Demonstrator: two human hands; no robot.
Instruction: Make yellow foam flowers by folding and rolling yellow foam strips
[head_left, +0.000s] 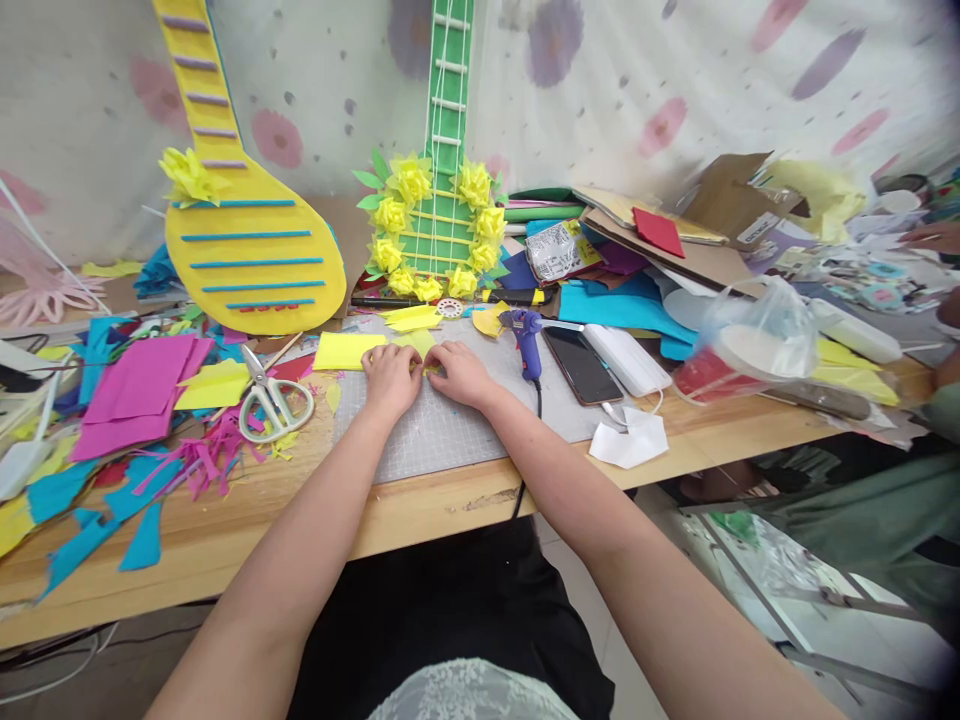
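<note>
Over the grey cutting mat [420,440], my left hand [394,380] and my right hand [459,374] meet with fingertips pinched. A small piece of yellow paper [430,368] shows between them, mostly covered by the fingers. Just beyond lies another yellow paper piece [417,342]. A folded yellow sheet [337,351] is beside my left hand, its right end behind the fingers. To the right of my right hand stands a blue glue gun [525,345], nozzle pointing right. White-handled scissors [274,400] lie to the left on paper scraps.
A yellow paper guitar [255,250] and a green one with yellow flowers [442,215] lean at the back. Right of the mat are a phone [583,364], a white power bank [626,358] and a bagged red cup [739,360]. Magenta sheets [139,385] lie left. Another person sits at right.
</note>
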